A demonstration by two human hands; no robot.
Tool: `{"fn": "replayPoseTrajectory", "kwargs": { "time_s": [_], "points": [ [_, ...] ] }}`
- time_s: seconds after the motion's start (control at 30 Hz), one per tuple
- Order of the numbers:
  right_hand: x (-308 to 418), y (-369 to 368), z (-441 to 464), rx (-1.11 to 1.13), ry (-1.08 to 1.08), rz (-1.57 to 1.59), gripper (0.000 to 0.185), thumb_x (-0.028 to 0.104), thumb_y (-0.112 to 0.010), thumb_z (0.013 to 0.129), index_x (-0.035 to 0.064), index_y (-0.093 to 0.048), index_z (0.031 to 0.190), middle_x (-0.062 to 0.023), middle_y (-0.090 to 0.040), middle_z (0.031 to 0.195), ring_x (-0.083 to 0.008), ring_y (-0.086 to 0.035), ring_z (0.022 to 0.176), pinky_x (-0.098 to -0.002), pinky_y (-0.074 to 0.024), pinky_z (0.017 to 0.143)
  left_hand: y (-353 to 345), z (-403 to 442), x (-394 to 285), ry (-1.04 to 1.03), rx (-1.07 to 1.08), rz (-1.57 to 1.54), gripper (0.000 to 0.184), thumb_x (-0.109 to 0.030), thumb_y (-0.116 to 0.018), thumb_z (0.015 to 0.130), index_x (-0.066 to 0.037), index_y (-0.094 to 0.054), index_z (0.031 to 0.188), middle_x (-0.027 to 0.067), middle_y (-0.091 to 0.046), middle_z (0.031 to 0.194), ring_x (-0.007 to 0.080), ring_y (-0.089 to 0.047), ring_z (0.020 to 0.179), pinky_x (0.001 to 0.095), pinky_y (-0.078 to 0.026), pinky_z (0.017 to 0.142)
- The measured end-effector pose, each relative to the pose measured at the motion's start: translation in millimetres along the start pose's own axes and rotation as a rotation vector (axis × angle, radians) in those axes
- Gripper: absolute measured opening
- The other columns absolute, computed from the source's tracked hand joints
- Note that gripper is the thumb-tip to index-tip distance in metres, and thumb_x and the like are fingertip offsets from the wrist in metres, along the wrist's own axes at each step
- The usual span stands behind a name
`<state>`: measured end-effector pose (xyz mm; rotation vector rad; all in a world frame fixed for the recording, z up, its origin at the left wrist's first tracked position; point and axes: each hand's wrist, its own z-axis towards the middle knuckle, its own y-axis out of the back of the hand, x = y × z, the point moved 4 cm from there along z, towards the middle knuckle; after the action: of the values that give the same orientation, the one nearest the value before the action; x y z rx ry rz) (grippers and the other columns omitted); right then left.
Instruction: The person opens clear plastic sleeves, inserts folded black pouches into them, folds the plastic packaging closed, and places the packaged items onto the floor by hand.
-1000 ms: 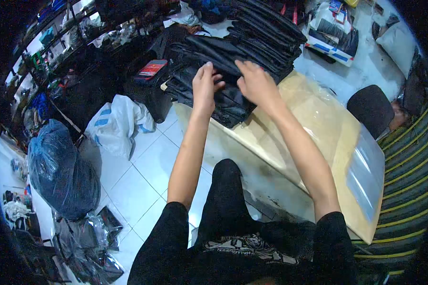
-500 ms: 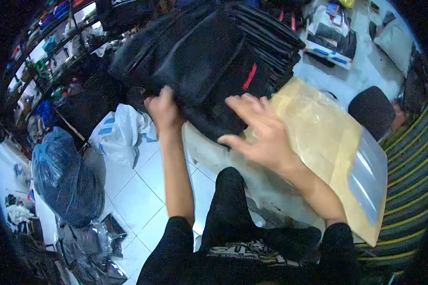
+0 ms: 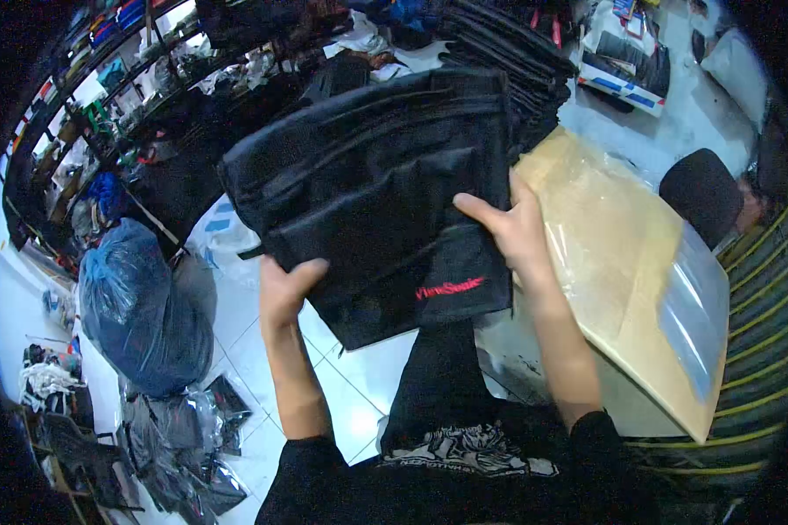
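Note:
A black fabric bag (image 3: 385, 201) with red "ViewSonic" lettering near its lower right corner is held up in front of me. My left hand (image 3: 287, 284) grips its lower left edge, thumb on the front face. On the right edge, my right hand (image 3: 517, 227) has its thumb over the front and the fingers hidden behind. Past the bag's upper right lies a stack of similar black pieces (image 3: 508, 52). Beside my right forearm is a tan board or flat package (image 3: 613, 236) partly covered in clear plastic.
A tied, dark translucent plastic sack (image 3: 144, 306) stands on the tiled floor at left, with plastic-wrapped black items (image 3: 179, 446) below it. Cluttered shelves (image 3: 105, 96) line the upper left. At right are a black rounded object (image 3: 700, 197) and a yellow-striped surface (image 3: 762, 350).
The bag has come off the stack and towards me, its lettering now upright and readable. My right hand, previously hovering with fingers spread, now holds the bag's right edge.

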<state>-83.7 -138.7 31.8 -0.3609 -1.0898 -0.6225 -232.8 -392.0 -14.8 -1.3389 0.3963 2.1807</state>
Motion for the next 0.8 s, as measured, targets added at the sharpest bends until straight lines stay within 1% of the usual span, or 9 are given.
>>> {"fn": "replayPoseTrajectory", "kwargs": {
  "time_s": [0.07, 0.2, 0.3, 0.33, 0.47, 0.57, 0.7, 0.73, 0.8],
  "points": [
    [-11, 0, -7, -0.112, 0.080, -0.129, 0.043, 0.020, -0.075, 0.074, -0.0040, -0.057, 0.105, -0.0155, -0.067, 0.095, -0.0221, -0.065, 0.086, -0.0330, -0.0490, 0.079, -28, -6, -16, 0.160, -0.146, 0.097, 0.047, -0.006, -0.071, 0.075, 0.006, -0.052, 0.117, 0.0126, -0.061, 0.111, 0.0205, -0.058, 0.097, 0.0343, -0.045, 0.089],
    [16, -28, -41, -0.239, 0.144, -0.357, 0.040, 0.022, -0.068, 0.080, -0.0052, -0.053, 0.104, -0.0248, -0.063, 0.085, -0.0393, -0.063, 0.079, -0.0414, -0.0492, 0.069, -62, -15, -11, -0.256, -0.309, 0.269, 0.038, -0.001, -0.063, 0.080, 0.005, -0.050, 0.116, 0.0157, -0.062, 0.106, 0.0203, -0.059, 0.093, 0.0303, -0.043, 0.086],
    [20, -68, -78, -0.076, 0.169, -0.529, 0.037, 0.018, -0.065, 0.081, -0.0087, -0.050, 0.103, -0.0301, -0.058, 0.084, -0.0491, -0.056, 0.079, -0.0491, -0.0461, 0.066, -103, -29, -30, -0.254, -0.418, 0.358, 0.045, 0.000, -0.058, 0.083, 0.006, -0.042, 0.124, 0.0164, -0.060, 0.108, 0.0226, -0.056, 0.098, 0.0318, -0.041, 0.090],
    [16, -75, -80, -0.106, 0.406, -0.309, 0.036, 0.014, -0.061, 0.083, -0.0085, -0.048, 0.106, -0.0317, -0.056, 0.089, -0.0493, -0.055, 0.081, -0.0504, -0.0453, 0.069, -110, -31, -37, -0.240, -0.405, 0.389, 0.047, 0.000, -0.057, 0.084, 0.005, -0.040, 0.127, 0.0164, -0.058, 0.112, 0.0235, -0.054, 0.101, 0.0320, -0.039, 0.092],
    [6, -60, -95, 0.204, 0.437, -0.376, 0.073, 0.021, -0.065, 0.077, -0.0096, -0.027, 0.131, -0.0346, -0.045, 0.119, -0.0483, -0.045, 0.112, -0.0447, -0.0398, 0.095, -116, -42, -38, 0.097, -0.050, -0.106, 0.068, -0.021, -0.056, 0.091, 0.003, -0.018, 0.141, 0.0167, -0.041, 0.134, 0.0238, -0.045, 0.116, 0.0334, -0.033, 0.099],
    [16, -33, -90, 0.259, 0.208, -0.279, 0.106, 0.041, -0.081, 0.059, -0.0097, -0.027, 0.134, -0.0326, -0.037, 0.133, -0.0434, -0.038, 0.123, -0.0407, -0.0319, 0.104, -119, -61, -35, 0.015, 0.263, -0.011, 0.080, -0.028, -0.055, 0.087, 0.003, -0.008, 0.144, 0.0182, -0.032, 0.140, 0.0271, -0.038, 0.124, 0.0356, -0.028, 0.104],
    [12, 27, -101, 0.102, 0.012, -0.404, 0.096, 0.045, -0.082, 0.055, -0.0054, -0.041, 0.125, -0.0269, -0.047, 0.125, -0.0372, -0.048, 0.115, -0.0395, -0.0349, 0.101, -156, -84, -61, -0.093, 0.353, -0.333, 0.082, -0.026, -0.055, 0.084, 0.007, -0.009, 0.143, 0.0238, -0.025, 0.144, 0.0302, -0.035, 0.129, 0.0398, -0.025, 0.107],
    [18, 50, -110, 0.020, -0.011, -0.288, 0.086, 0.035, -0.082, 0.056, -0.0058, -0.045, 0.122, -0.0232, -0.052, 0.119, -0.0338, -0.052, 0.110, -0.0385, -0.0380, 0.098, -155, -85, -50, -0.100, 0.220, -0.341, 0.060, -0.019, -0.058, 0.086, 0.001, -0.033, 0.136, 0.0216, -0.041, 0.136, 0.0302, -0.048, 0.117, 0.0455, -0.037, 0.100],
    [29, 96, -129, -0.147, -0.028, -0.046, 0.067, 0.015, -0.081, 0.059, -0.0064, -0.052, 0.115, -0.0156, -0.063, 0.108, -0.0270, -0.059, 0.100, -0.0364, -0.0441, 0.093, -165, -82, -52, -0.098, 0.237, -0.183, 0.036, -0.014, -0.052, 0.090, 0.006, -0.047, 0.121, 0.0222, -0.053, 0.122, 0.0284, -0.059, 0.100, 0.0409, -0.048, 0.087]
  ]
}}
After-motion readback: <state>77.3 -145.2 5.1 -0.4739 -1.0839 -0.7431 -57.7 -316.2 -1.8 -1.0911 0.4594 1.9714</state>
